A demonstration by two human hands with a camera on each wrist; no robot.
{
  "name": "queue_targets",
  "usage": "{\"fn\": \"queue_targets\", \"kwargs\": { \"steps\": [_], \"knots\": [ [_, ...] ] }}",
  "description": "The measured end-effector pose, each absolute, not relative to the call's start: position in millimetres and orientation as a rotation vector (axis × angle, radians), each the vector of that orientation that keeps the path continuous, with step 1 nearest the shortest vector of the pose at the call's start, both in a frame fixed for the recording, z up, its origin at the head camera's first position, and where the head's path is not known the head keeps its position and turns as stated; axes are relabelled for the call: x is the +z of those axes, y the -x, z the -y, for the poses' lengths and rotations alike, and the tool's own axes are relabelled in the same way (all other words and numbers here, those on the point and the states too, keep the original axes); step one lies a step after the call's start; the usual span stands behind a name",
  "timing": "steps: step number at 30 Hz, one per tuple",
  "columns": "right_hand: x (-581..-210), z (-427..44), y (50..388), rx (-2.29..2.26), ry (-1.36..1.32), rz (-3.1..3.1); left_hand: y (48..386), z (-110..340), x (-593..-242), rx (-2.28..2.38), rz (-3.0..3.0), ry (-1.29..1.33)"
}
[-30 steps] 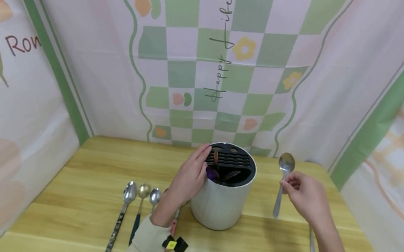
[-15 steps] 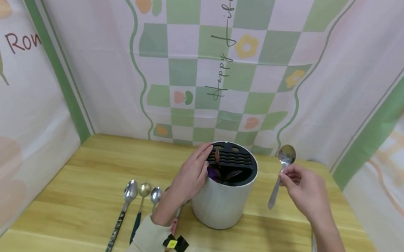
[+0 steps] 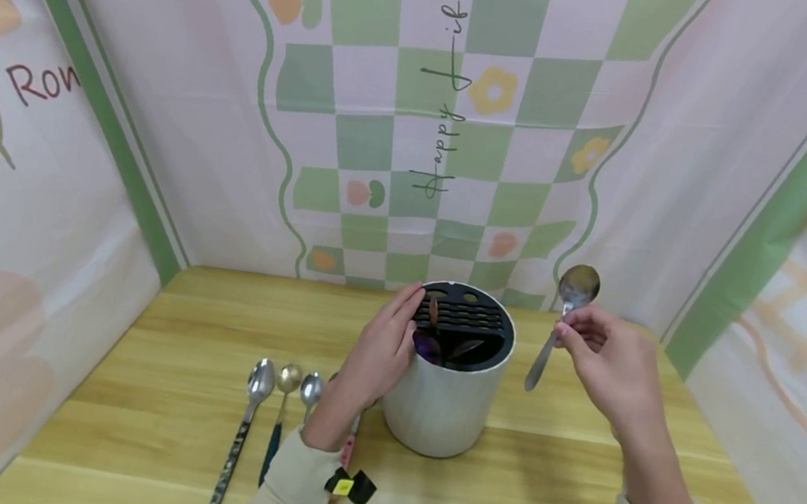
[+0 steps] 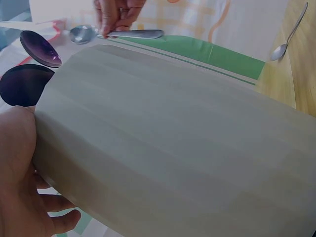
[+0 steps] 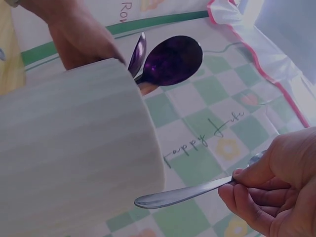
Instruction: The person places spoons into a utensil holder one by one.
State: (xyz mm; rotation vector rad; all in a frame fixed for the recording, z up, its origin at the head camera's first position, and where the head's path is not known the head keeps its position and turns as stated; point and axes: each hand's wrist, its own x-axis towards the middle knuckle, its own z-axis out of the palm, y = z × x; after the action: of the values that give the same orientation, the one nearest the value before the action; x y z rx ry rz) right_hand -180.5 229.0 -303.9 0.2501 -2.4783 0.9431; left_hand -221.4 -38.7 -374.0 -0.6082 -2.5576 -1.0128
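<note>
In the head view my left hand [image 3: 378,351] rests on the left side of a white utensil holder [image 3: 438,416] with a black slotted top. Its fingers lie fairly straight against the wall, near the rim. Dark purple spoons [image 5: 174,60] stick out of the holder's open compartment. To the right of the holder, my right hand [image 3: 609,361] pinches a metal spoon [image 3: 579,284] by the handle, between thumb and fingers. That spoon is in the air, bowl up and tilted, its handle end pointing down-left toward the holder without touching it.
Left of the holder several spoons lie in a row on the wooden table [image 3: 150,406], among them one with a patterned handle [image 3: 231,462] and a gold one [image 3: 288,381]; my left forearm partly hides others. Another spoon [image 4: 280,51] lies on the table at right.
My right hand has raised the spoon and tilted it, so the handle end swings left toward the holder. The left hand stays in place on the holder.
</note>
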Motion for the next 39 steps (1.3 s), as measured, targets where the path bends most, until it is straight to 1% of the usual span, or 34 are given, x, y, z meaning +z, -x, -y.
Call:
{"fn": "queue_targets", "kwargs": {
  "steps": [13, 23, 39],
  "knots": [
    [-282.9, -213.0, 177.1, 1.026, -0.309, 2.315, 221.3, 39.1, -373.7, -0.995, 2.569, 0.613],
    [-279.7, -199.6, 181.0, 1.094, -0.375, 2.206, 222.2, 38.9, -374.9, -1.013, 2.564, 0.614],
    [-308.7, -177.2, 199.3, 1.104, -0.499, 2.329, 222.1, 38.7, -374.1, -0.995, 2.583, 0.608]
  ]
}}
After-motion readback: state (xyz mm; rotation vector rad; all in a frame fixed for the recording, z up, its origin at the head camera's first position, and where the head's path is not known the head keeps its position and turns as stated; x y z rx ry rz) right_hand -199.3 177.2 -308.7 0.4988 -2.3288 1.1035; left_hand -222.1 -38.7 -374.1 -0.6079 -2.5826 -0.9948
